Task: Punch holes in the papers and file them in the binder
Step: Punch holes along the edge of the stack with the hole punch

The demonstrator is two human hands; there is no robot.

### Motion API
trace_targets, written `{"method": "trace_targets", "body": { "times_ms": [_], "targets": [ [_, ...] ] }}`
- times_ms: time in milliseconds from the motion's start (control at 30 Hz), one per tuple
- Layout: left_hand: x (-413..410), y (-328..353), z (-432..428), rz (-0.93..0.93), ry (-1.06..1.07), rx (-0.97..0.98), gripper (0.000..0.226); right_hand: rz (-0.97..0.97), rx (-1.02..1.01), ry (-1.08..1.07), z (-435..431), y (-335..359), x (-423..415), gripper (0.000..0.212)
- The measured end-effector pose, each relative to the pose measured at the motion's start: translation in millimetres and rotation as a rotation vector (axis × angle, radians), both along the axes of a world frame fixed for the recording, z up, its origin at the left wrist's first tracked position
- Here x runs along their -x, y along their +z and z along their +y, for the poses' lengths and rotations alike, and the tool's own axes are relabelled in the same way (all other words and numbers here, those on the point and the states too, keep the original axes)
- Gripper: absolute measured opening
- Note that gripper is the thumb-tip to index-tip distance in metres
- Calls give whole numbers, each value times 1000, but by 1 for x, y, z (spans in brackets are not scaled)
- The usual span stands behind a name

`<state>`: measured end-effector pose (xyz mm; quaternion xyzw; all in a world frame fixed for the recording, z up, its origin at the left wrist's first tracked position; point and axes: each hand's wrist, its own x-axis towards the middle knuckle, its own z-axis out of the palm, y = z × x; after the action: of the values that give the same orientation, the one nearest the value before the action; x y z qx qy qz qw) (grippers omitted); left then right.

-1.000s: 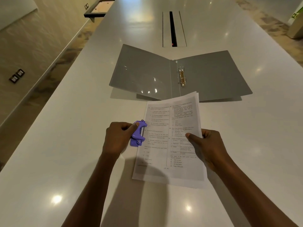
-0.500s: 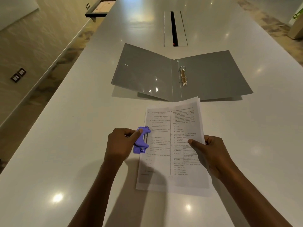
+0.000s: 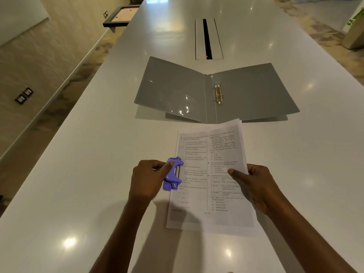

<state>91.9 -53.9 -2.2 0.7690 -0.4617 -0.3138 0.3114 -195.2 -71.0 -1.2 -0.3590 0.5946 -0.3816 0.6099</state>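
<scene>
A thin stack of printed papers point(image 3: 210, 182) lies on the white table in front of me. My left hand point(image 3: 146, 179) grips a small purple hole punch point(image 3: 172, 174) that sits over the middle of the papers' left edge. My right hand point(image 3: 254, 184) pinches the right edge of the papers, thumb on top. Beyond the papers a grey ring binder point(image 3: 254, 93) lies open, its metal rings point(image 3: 218, 93) closed and bare beside the spine.
The long white table point(image 3: 78, 194) has a cable slot point(image 3: 206, 39) behind the binder. A dark framed tray point(image 3: 121, 16) sticks out past the table's far left edge. A cardboard box point(image 3: 354, 34) stands on the floor at the right.
Both hands and the papers sit slightly lower in the view than a second ago. The punch stays on the left edge, and the grips are the same.
</scene>
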Motion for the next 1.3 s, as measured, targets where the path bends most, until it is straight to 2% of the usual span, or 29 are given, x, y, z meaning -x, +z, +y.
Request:
{"method": "trace_targets", "body": {
  "times_ms": [1067,1300],
  "targets": [
    [-1,2,1,-42,-46,-4,37,-23,7,-26,-3,0,-2,10],
    [0,5,2,-36,-36,-5,35,14,4,-23,-4,-3,-3,17]
  ]
}}
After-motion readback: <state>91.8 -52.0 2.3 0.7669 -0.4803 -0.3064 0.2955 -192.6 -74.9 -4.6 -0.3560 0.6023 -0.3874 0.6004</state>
